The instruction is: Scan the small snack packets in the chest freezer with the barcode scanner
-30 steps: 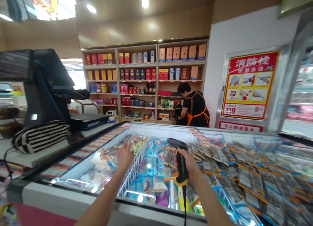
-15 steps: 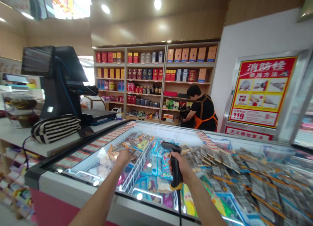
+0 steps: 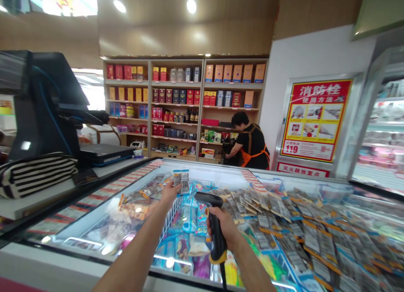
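My left hand (image 3: 168, 194) is raised above the open chest freezer (image 3: 135, 171) and pinches a small clear packet (image 3: 181, 179) by its lower edge, holding it upright. My right hand (image 3: 224, 229) grips a black barcode scanner (image 3: 213, 224) with a yellow base, its head turned toward the packet. A cable hangs from the scanner's handle. Below both hands lie several frozen snack packets, split by a white wire divider (image 3: 168, 220).
A checkout counter on the left carries a black register screen (image 3: 47, 102) and a striped pouch (image 3: 34, 174). A person in a black top and orange apron (image 3: 248, 144) bends at the back shelves (image 3: 186, 107). A red poster (image 3: 315, 119) hangs on the right.
My left hand has come up out of the freezer with a small packet and now holds it in front of the scanner. The scanner hand has shifted slightly left.
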`<state>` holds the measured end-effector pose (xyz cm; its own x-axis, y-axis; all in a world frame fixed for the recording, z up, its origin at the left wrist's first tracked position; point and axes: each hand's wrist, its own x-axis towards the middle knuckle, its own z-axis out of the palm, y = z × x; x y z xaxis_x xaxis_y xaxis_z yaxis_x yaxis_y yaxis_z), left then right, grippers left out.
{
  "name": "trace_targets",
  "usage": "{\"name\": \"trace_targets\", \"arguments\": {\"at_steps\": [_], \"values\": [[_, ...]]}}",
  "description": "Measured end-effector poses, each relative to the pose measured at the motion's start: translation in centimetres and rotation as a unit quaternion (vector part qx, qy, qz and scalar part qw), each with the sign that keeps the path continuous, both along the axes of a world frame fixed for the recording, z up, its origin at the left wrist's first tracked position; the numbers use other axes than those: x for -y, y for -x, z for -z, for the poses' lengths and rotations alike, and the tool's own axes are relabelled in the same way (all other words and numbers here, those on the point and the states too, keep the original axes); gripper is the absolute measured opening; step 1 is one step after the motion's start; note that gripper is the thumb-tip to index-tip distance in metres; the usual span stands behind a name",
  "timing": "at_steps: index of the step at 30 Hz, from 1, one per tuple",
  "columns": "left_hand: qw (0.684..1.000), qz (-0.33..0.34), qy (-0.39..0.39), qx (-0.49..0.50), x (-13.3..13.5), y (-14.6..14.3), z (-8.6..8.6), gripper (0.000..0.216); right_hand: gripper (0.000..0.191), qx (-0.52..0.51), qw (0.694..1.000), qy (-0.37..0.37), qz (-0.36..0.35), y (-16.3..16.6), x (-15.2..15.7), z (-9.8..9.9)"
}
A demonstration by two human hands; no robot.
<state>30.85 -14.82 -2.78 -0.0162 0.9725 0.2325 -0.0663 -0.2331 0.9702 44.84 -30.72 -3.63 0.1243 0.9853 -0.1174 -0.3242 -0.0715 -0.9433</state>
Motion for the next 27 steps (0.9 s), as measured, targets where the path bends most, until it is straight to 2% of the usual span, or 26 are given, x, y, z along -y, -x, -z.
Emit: {"name": "trace_targets", "arguments": {"at_steps": [12, 15, 20, 24, 27], "values": [[1.000, -0.019, 0.004, 0.004, -0.8, -1.3, 0.9, 0.016, 0.027, -0.021, 1.000, -0.014, 0.008, -0.8, 0.2, -0.6], [1.000, -0.023, 0.005, 0.005, -0.9, -1.4, 0.9, 0.018, 0.025, -0.009, 1.000, -0.018, -0.009, -0.6, 0.6, -0.7], [1.000, -0.008, -0.001, 0.008, -1.0, -1.5, 0.7, 0.035, 0.025, -0.019, 0.999, -0.026, -0.032, -0.4, 0.9, -0.6], [1.000, 0.002, 0.005, 0.015, -0.9, -1.5, 0.5, 0.064, 0.026, -0.023, 0.999, -0.023, -0.005, -1.2, 0.7, -0.9], [1.000, 0.017, 0.006, 0.011, -0.7, -1.5, 0.7, 0.076, 0.026, -0.023, 1.000, -0.010, 0.014, -2.0, 0.4, -1.1]]}}
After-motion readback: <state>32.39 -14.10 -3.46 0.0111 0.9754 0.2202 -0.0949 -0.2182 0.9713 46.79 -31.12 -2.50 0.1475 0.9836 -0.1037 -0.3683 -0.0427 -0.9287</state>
